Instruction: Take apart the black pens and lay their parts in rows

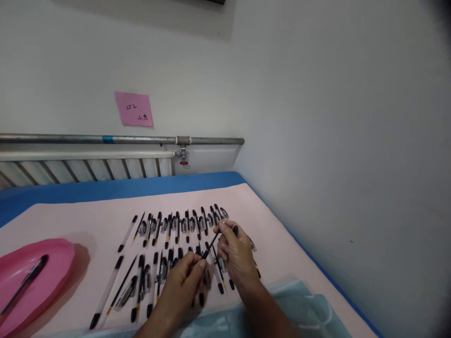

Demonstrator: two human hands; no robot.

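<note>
My left hand (181,284) is closed in a pinch on the black end of a pen barrel (205,254), low over the rows of pen parts. To its right, my right hand (235,253) pinches a thin dark pen refill (213,241), which slants down to the black end at my left fingertips. Whether the refill sits inside the barrel or only touches it, I cannot tell. A rounded black tip (235,230) juts out above my right fingers. Around both hands lie clear barrels (107,292), refills with yellowish ends (121,285) and clear-and-black caps (126,293); my hands hide some.
A pink plastic dish (52,286) at the left holds a pen (26,281). Pink paper (95,211) covers the blue table (211,178). Light blue fabric (299,305) lies along the near edge. Behind are a radiator (95,170), a pipe (141,140) and a wall on the right.
</note>
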